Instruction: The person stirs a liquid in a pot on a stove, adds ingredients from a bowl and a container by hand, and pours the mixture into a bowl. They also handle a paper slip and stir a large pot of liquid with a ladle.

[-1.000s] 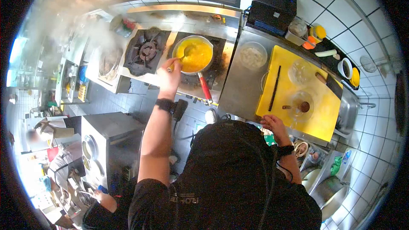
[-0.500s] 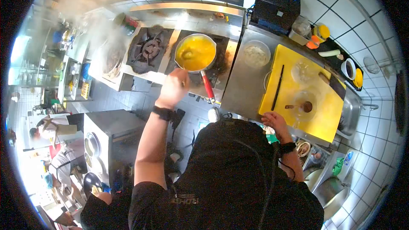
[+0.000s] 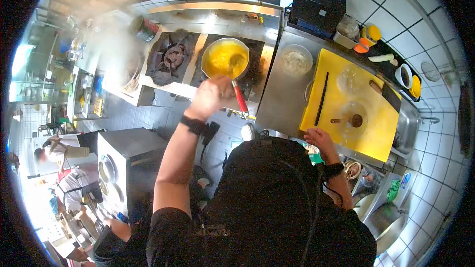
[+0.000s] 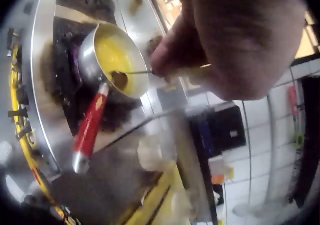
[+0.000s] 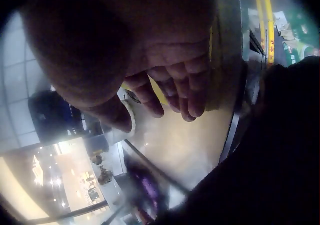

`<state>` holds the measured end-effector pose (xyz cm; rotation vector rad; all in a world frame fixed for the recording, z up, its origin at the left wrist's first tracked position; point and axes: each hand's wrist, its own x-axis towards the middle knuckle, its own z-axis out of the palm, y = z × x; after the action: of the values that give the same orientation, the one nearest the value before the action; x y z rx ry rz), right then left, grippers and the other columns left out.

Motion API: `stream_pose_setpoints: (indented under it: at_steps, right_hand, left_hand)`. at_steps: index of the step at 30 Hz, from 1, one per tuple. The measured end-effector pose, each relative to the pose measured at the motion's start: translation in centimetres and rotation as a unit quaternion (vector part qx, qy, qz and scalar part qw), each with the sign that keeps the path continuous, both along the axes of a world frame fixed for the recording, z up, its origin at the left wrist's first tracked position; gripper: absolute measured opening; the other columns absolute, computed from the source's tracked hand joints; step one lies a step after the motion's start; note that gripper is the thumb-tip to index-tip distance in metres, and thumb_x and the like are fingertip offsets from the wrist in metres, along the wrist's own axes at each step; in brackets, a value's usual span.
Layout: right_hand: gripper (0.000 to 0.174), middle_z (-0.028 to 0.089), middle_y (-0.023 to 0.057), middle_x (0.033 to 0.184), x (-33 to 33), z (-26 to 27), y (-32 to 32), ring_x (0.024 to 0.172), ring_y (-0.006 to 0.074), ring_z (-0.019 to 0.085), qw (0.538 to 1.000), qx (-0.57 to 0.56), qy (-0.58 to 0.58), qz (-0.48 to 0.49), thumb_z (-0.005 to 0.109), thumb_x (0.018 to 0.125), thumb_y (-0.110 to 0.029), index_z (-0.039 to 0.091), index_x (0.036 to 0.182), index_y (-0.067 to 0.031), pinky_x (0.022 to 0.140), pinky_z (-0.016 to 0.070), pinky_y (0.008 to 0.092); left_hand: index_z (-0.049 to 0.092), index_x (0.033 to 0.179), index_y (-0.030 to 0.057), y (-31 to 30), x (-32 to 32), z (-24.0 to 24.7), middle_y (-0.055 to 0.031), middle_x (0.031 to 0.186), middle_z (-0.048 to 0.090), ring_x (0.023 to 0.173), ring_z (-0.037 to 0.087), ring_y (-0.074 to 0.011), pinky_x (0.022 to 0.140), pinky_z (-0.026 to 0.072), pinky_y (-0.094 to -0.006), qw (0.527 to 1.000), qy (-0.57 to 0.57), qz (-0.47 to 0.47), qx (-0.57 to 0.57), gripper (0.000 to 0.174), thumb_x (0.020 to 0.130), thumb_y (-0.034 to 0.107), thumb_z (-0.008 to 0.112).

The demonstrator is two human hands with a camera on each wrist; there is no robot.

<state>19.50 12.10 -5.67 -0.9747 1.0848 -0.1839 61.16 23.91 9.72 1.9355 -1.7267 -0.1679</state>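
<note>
My left hand (image 3: 213, 96) grips the handle of a metal spoon (image 4: 120, 79), fingers curled round it above the near rim of the saucepan. The spoon's bowl sits in a yellow, egg-like mixture (image 3: 217, 62), on the right side of the pan. The saucepan (image 4: 89, 50) is silvery with a red handle (image 3: 240, 100) pointing toward me, and stands on the right-hand burner; a purple glow shows beside its base in the left wrist view. My right hand (image 3: 322, 144) hangs loosely with nothing in it, beside the near edge of the yellow cutting board (image 3: 324, 64).
On the board are a black stick (image 3: 321, 99), clear bowls, a small brown-headed scoop (image 3: 355, 120) and a knife (image 3: 391, 100). A bowl of pale pieces (image 3: 295, 60) stands between stove and board. Left of the pan is another burner (image 3: 173, 57); steam rises farther left. Other people work at lower left.
The spoon's bowl has swept from the left side of the pan to the right, my left hand shifting rightward with it. My right hand has stayed by the board.
</note>
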Motion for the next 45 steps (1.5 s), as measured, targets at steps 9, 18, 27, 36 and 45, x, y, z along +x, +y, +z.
stream_pose_setpoints:
  at_steps: [9,18,27,36,45]
  right_hand:
    - [0.03,0.068,0.0074,0.104,-0.1,0.8,0.4,0.097,0.0186,0.068,1.0,0.009,-0.001,-0.005,0.061,0.099,-0.024,0.063,0.117,-0.0006,0.081,0.0554,0.0305]
    - [0.032,0.068,0.0085,0.107,0.1,1.0,0.6,0.097,0.0187,0.067,1.0,0.005,-0.003,0.0,0.061,0.099,-0.026,0.063,0.116,0.0008,0.08,0.0552,0.0301]
    - [0.041,0.066,0.0094,0.112,4.3,2.6,0.3,0.101,0.0185,0.066,0.995,-0.001,-0.04,0.095,0.062,0.098,-0.032,0.062,0.123,0.0003,0.088,0.054,0.0312]
    - [0.046,0.066,0.0086,0.103,19.1,0.5,0.6,0.091,0.0176,0.066,0.959,0.071,-0.068,0.265,0.061,0.099,-0.032,0.053,0.132,-0.0007,0.081,0.0559,0.0316]
    - [0.029,0.063,0.0076,0.097,26.0,-0.9,3.9,0.088,0.0165,0.064,0.939,0.083,-0.162,0.29,0.058,0.099,-0.018,0.055,0.122,-0.0009,0.08,0.0545,0.0299]
  left_hand:
    - [0.059,0.079,0.0017,0.1,0.1,-0.6,-0.0185,0.076,0.059,0.074,0.063,-0.0394,0.067,0.0524,-0.0471,0.999,-0.031,-0.013,0.0,0.008,0.077,0.004,0.066]
    - [0.062,0.084,0.0037,0.0,0.3,-0.9,-0.0183,0.082,0.061,0.075,0.064,-0.0381,0.069,0.0536,-0.046,0.998,-0.053,-0.007,0.015,0.008,0.078,0.007,0.066]
    - [0.063,0.082,0.0037,0.6,-0.1,-1.9,-0.0174,0.078,0.062,0.076,0.066,-0.0345,0.069,0.0553,-0.0435,0.998,-0.066,-0.01,0.009,0.009,0.077,0.01,0.065]
    - [0.06,0.084,0.0024,1.3,-0.5,-2.3,-0.0175,0.079,0.06,0.074,0.064,-0.0369,0.068,0.0542,-0.0447,0.998,-0.054,-0.009,0.022,0.008,0.08,0.006,0.065]
    - [0.059,0.084,0.0017,1.8,0.2,-3.2,-0.0182,0.079,0.06,0.074,0.063,-0.0369,0.066,0.0532,-0.0461,0.996,-0.07,0.025,0.051,0.007,0.081,0.006,0.063]
